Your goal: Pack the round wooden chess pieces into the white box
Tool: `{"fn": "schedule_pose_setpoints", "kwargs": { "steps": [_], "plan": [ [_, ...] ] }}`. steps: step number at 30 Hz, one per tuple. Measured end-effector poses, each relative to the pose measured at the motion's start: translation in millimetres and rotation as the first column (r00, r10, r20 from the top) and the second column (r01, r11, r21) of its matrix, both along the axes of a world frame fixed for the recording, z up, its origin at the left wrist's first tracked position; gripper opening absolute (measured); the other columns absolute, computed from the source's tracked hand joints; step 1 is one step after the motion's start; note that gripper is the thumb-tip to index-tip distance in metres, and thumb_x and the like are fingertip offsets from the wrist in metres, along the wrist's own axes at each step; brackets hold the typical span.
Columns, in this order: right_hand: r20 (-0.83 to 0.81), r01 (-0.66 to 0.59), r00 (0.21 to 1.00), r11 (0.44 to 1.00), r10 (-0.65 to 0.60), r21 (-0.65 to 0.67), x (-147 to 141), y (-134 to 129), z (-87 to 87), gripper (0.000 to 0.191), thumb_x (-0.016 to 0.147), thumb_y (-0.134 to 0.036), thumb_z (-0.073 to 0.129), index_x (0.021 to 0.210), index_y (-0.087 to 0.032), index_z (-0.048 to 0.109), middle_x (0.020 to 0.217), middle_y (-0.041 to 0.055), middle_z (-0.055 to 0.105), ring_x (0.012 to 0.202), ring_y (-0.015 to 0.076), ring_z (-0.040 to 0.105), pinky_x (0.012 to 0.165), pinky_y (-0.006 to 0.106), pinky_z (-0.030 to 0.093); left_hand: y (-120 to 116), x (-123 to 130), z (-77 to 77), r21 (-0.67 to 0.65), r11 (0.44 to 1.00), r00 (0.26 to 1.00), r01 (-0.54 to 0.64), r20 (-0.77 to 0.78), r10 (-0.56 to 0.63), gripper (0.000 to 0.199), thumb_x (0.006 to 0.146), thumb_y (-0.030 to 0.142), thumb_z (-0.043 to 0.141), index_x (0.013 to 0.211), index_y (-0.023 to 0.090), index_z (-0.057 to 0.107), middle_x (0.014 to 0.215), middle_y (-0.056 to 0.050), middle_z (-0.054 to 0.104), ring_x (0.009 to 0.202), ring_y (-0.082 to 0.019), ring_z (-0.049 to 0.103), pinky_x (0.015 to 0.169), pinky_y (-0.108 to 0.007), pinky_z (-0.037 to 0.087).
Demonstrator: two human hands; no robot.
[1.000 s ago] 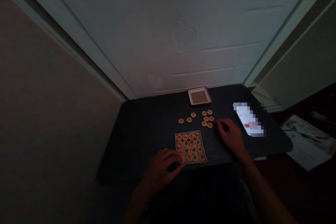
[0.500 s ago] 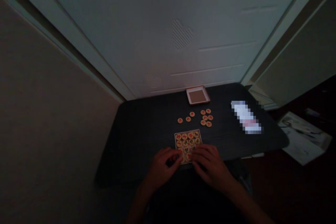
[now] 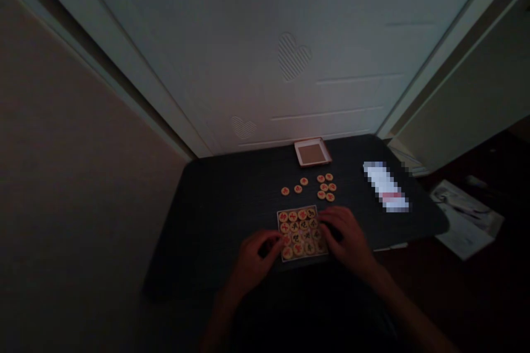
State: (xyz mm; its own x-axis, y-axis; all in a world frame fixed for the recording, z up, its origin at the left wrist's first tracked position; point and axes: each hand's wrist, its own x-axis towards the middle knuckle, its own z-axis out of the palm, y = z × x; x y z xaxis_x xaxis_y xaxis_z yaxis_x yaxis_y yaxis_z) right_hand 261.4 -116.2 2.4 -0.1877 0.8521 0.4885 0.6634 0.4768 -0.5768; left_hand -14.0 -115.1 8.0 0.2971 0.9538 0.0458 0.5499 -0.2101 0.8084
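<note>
A shallow square box (image 3: pixel 278 213) lies near the front of the table, filled with rows of round Chinese chess pieces (image 3: pixel 304 225) marked in red and black. At its left edge, my left hand (image 3: pixel 256 256) is closed, thumb and forefinger pinching the rim beside the lower-left pieces. On the opposite side, my right hand (image 3: pixel 348 234) curls with its fingertips and thumb against the right rim. Beyond the box lie several loose pieces with red characters: a group (image 3: pixel 324 187) at the right and three single ones (image 3: pixel 297 189) to the left.
An open box lid (image 3: pixel 327 158) rests at the table's back edge against a pale door (image 3: pixel 207 55) with heart reliefs. A pixelated bright object (image 3: pixel 385 186) lies on the right of the dark table (image 3: pixel 199 220). Papers (image 3: pixel 467 220) lie beyond the table's right end.
My right hand has drawn back from over the lower pieces to the box's right edge, uncovering the right column. My left hand has stayed at the left edge. The view has shifted slightly.
</note>
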Motion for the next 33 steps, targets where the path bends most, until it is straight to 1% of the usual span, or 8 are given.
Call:
{"fn": "schedule_pose_setpoints", "kwargs": {
  "steps": [5,10,13,16,18,21,26,33],
  "plan": [
    [-0.043,0.230,0.972,0.973,-0.230,-0.003,28.5,35.9,-4.3,0.022,0.096,-0.026,0.058,0.115,-0.025,0.067,0.112,0.0089,0.070,0.108,0.0275,0.063,0.097,0.049,0.051,20.7,-6.7,1.5,0.077,0.996,0.999,-0.034,0.026,0.032,0.015,0.095,0.035,0.061,0.101,0.027,0.073,0.097,0.000,0.074,0.084,-0.016,0.068,0.078,-0.028,0.054],
    [-0.043,0.288,0.957,0.958,-0.288,0.004,36.4,40.4,-6.0,0.021,0.095,-0.026,0.058,0.114,-0.024,0.068,0.112,0.0099,0.070,0.107,0.0276,0.063,0.097,0.049,0.052,19.8,-6.6,1.1,0.122,0.993,0.998,0.009,0.055,-0.016,0.015,0.094,0.033,0.063,0.104,0.026,0.072,0.101,-0.002,0.068,0.082,-0.015,0.065,0.075,-0.029,0.055],
    [-0.033,0.228,0.973,0.973,-0.227,0.045,21.4,24.7,2.4,0.019,0.095,-0.023,0.058,0.112,-0.024,0.068,0.108,0.0086,0.071,0.104,0.0263,0.064,0.095,0.047,0.053,8.7,-2.6,-0.8,0.113,0.988,0.993,0.103,0.049,-0.109,0.015,0.094,0.031,0.064,0.107,0.029,0.071,0.114,-0.004,0.063,0.090,-0.016,0.064,0.082,-0.031,0.056],
    [0.035,0.016,0.999,0.999,-0.017,0.046,-5.5,-0.9,9.0,0.021,0.093,-0.018,0.060,0.111,-0.025,0.068,0.103,0.0066,0.073,0.100,0.0243,0.066,0.091,0.044,0.054,0.4,1.0,-3.6,0.106,0.982,0.987,0.155,0.023,-0.159,0.016,0.094,0.028,0.063,0.108,0.030,0.070,0.117,-0.004,0.060,0.103,-0.018,0.063,0.092,-0.034,0.055],
    [0.099,-0.141,0.985,0.990,0.140,0.007,-23.4,-17.1,8.4,0.024,0.092,-0.017,0.062,0.114,-0.026,0.067,0.108,0.0064,0.073,0.104,0.0242,0.066,0.091,0.043,0.054,-1.5,2.2,-5.2,0.109,0.979,0.985,0.172,0.002,-0.174,0.015,0.093,0.026,0.063,0.107,0.029,0.069,0.117,-0.004,0.059,0.109,-0.020,0.061,0.098,-0.037,0.053],
    [0.137,-0.224,0.964,0.974,0.226,-0.029,-40.5,-32.0,1.5,0.029,0.093,-0.017,0.062,0.120,-0.026,0.065,0.112,0.0066,0.073,0.109,0.0248,0.065,0.093,0.044,0.053,-0.8,2.7,-5.4,0.126,0.976,0.984,0.177,-0.015,-0.177,0.014,0.093,0.024,0.062,0.104,0.028,0.068,0.116,-0.004,0.058,0.110,-0.020,0.061,0.098,-0.037,0.053],
    [0.025,-0.194,0.981,0.981,0.195,-0.019,-39.7,-32.2,-6.5,0.029,0.093,-0.014,0.061,0.119,-0.025,0.065,0.112,0.0075,0.072,0.107,0.0237,0.065,0.091,0.044,0.055,1.0,3.4,-0.8,0.124,0.978,0.985,0.169,-0.003,-0.170,0.013,0.093,0.023,0.060,0.104,0.027,0.066,0.115,-0.004,0.059,0.107,-0.019,0.062,0.096,-0.035,0.053],
    [-0.112,0.050,0.993,0.998,-0.046,0.035,-15.9,-7.2,-5.9,0.017,0.094,-0.016,0.058,0.105,-0.025,0.068,0.099,0.0067,0.071,0.095,0.0231,0.066,0.084,0.041,0.055,1.1,3.7,0.7,0.100,0.988,0.991,0.120,0.044,-0.125,0.012,0.093,0.027,0.062,0.105,0.026,0.066,0.112,-0.004,0.061,0.093,-0.016,0.063,0.086,-0.031,0.055]
  ]
}}
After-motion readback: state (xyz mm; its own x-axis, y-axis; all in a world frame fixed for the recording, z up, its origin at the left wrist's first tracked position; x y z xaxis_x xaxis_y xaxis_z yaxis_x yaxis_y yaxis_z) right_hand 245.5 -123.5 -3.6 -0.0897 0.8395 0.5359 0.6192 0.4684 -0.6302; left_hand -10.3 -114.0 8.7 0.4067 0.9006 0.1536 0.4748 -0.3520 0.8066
